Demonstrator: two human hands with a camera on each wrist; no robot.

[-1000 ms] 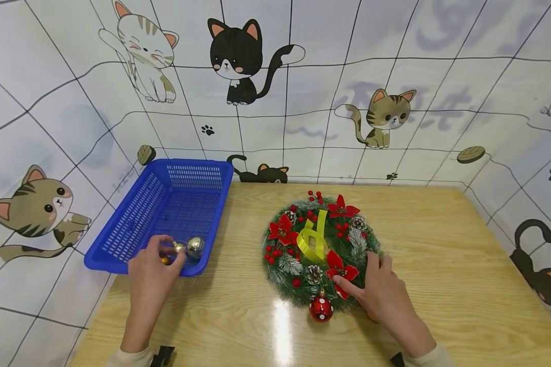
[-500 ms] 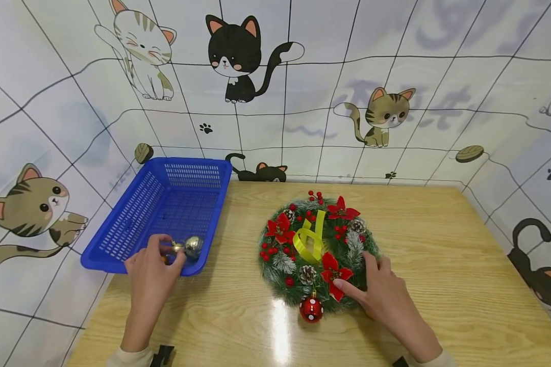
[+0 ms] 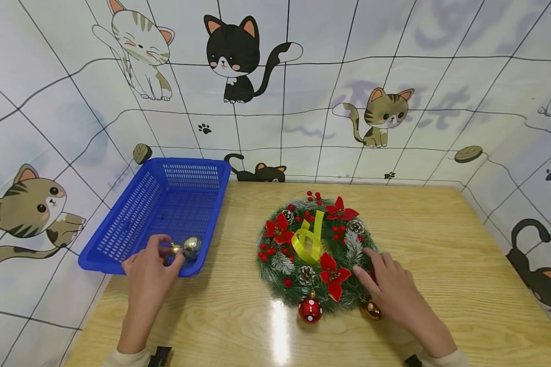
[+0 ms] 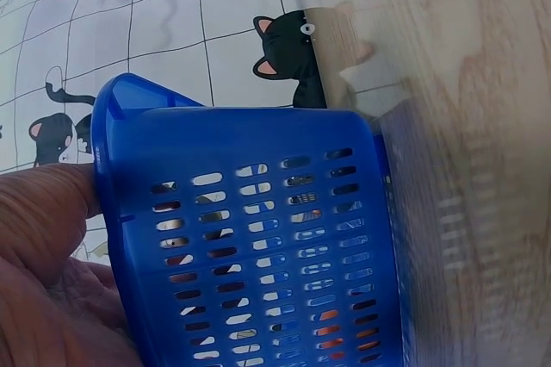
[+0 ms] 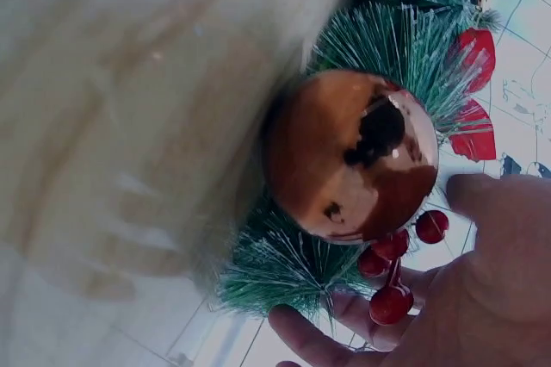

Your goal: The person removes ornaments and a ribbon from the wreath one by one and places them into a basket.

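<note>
A green Christmas wreath (image 3: 275,275) lies on the table, with red poinsettias, pine cones, berries and a yellow ribbon (image 3: 306,244). A red dotted bauble (image 3: 310,310) hangs at its near edge, a copper bauble (image 3: 372,309) at its near right. My right hand (image 3: 395,288) is at the wreath's right side, fingers relaxed and thumb lifted; in the right wrist view its fingers surround red berries (image 5: 392,305) loosely. My left hand (image 3: 151,275) reaches over the near rim of the blue basket (image 3: 216,214), thumb and fingers pinching a small gold bauble (image 3: 176,248) beside a larger shiny bauble (image 3: 192,246).
The basket stands at the table's left, close to the cat-printed wall covering (image 3: 303,76). An orange object (image 4: 329,330) shows through the basket's slots in the left wrist view. The wooden table (image 3: 441,244) stretches right of the wreath.
The wreath has shifted slightly left. My right thumb has come off the poinsettia and the hand has moved right, uncovering the copper bauble. My left hand stays at the basket.
</note>
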